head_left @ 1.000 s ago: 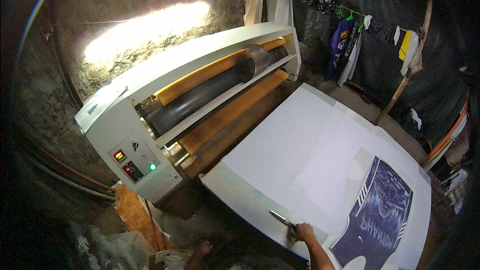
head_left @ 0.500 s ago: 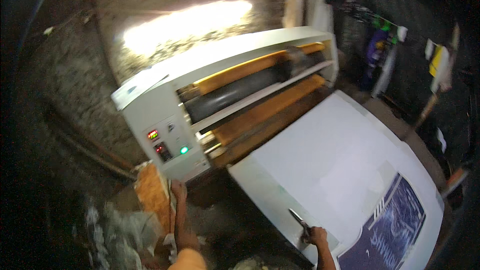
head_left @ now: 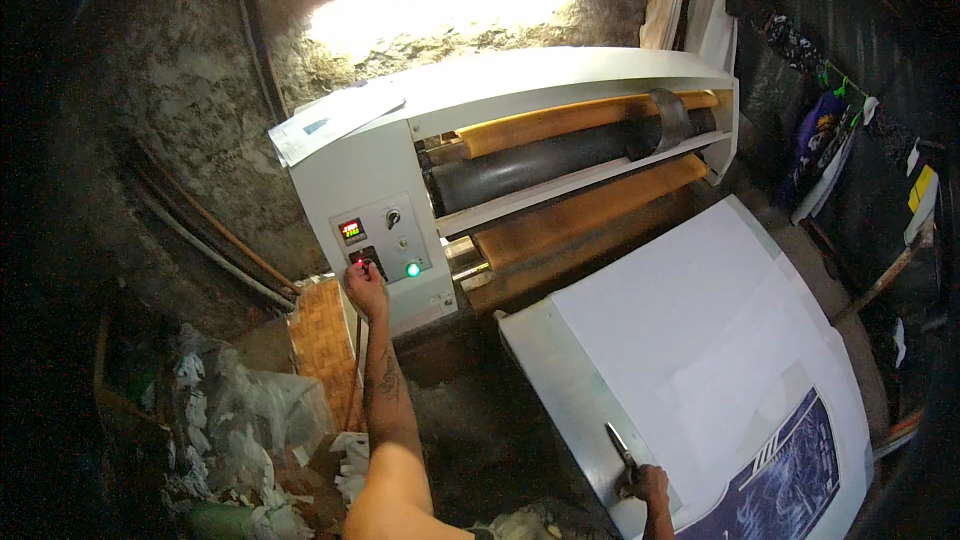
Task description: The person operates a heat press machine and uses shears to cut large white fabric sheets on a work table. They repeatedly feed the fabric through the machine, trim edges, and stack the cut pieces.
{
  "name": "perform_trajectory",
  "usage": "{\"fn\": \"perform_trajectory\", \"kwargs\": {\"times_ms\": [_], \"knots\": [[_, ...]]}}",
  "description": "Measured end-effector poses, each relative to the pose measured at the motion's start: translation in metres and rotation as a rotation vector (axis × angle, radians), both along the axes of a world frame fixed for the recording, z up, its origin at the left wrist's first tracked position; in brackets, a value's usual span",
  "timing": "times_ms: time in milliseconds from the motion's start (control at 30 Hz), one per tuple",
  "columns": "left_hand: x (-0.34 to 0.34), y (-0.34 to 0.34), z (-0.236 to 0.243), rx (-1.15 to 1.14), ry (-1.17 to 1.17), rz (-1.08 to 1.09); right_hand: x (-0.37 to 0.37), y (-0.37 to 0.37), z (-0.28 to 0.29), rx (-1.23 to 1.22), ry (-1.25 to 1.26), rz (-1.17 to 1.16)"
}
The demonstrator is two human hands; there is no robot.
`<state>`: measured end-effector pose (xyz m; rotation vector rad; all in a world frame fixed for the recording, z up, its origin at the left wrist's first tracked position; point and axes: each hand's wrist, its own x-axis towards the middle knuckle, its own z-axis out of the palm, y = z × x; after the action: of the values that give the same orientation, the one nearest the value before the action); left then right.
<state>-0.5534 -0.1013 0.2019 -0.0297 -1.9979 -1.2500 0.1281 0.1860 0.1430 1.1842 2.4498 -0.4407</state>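
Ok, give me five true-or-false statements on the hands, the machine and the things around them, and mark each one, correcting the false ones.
1. The left hand is at the control panel of the machine. True.
2. The right hand is empty. False: the right hand holds a pair of scissors.
3. The round light on the control panel glows green. True.
4. The navy printed piece lies on the floor. False: the piece lies on the white sheet that covers much of the table.
5. Clothes hang toward the right side of the picture. True.
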Motion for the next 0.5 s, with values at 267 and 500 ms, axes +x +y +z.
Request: {"fn": "perform_trajectory", "kwargs": {"times_ms": [267,500], "knots": [[-0.028,-0.001,-0.031,0.104,0.068,-0.090,0.006,-0.001,-0.018,0.018,0.030,-0.054],[-0.044,-0.021,-0.048,0.266,0.017,-0.281,0.006,-0.001,-0.014,0.019,0.047,-0.003]]}}
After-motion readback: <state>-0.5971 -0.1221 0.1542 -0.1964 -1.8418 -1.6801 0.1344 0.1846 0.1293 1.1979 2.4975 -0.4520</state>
